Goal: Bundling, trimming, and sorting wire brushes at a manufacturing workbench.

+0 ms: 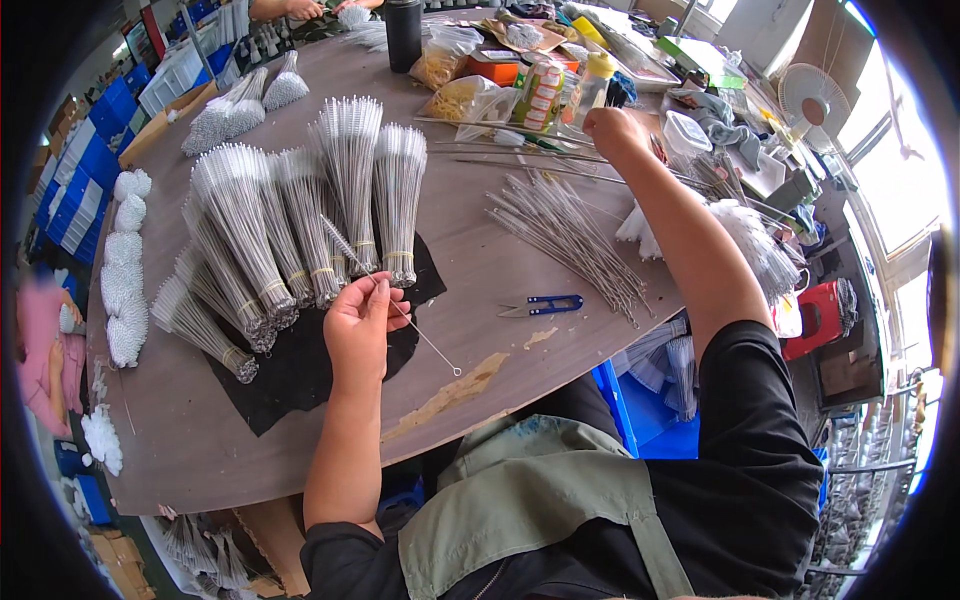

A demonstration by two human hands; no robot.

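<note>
My left hand (360, 322) pinches a thin straw brush (430, 342) by its wire stem. The brush slants, with white bristles up at the left and a small wire loop at the lower right. Behind that hand, banded bundles of similar brushes (240, 230) lie on a black cloth (290, 395). Far to the right, my right hand (614, 132) is closed beside a clear bottle with a yellow top (592, 85). Its fingers are mostly turned away, so what they hold is hidden. Loose brushes (570, 240) lie spread between the hands, near blue-handled thread snips (545, 306).
At the back stand a black tumbler (403, 38), bags of yellow bands (445, 60) and a green patterned can (540, 95). White bristle bundles (125, 275) line the left table edge. A fan (812, 97) stands far right. Another person's hands (300, 8) show at the top.
</note>
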